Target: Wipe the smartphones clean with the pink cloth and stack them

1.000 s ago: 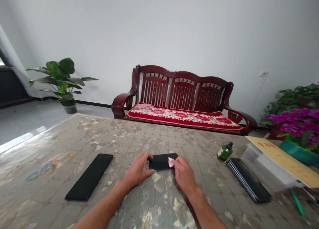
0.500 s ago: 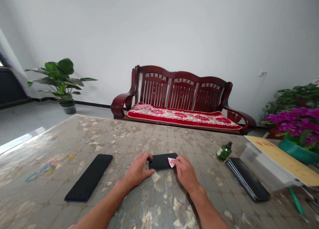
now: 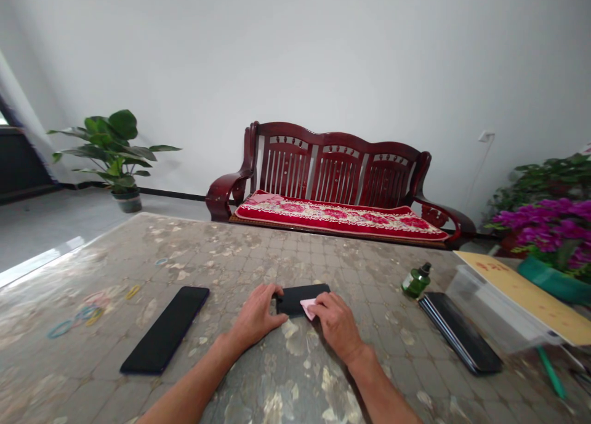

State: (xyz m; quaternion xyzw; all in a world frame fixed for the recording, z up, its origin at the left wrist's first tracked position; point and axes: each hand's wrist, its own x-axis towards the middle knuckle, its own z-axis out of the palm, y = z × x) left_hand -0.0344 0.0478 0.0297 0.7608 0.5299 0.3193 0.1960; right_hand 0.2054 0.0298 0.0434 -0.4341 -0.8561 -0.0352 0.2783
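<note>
A black smartphone (image 3: 295, 296) lies sideways on the patterned tablecloth in front of me. My left hand (image 3: 259, 313) grips its left end, thumb on the near edge and fingers on the far edge. Pinched in my right hand (image 3: 336, 322) is a small pink cloth (image 3: 308, 307), resting on the right part of the phone's screen. The phone's right end shows past my right fingers. To the left lies a larger dark phone (image 3: 166, 330), screen up, apart from both hands.
Coloured hair ties (image 3: 85, 315) lie at the left. On the right stand a green bottle (image 3: 416, 280), a black glossy case (image 3: 459, 332) and a clear plastic box (image 3: 494, 310) with a yellow board (image 3: 521, 292) on top. A green pen-like object (image 3: 551, 372) lies beside the box.
My right hand has slid the pink cloth a little left and nearer to me across the phone's screen. My left hand keeps its grip on the phone.
</note>
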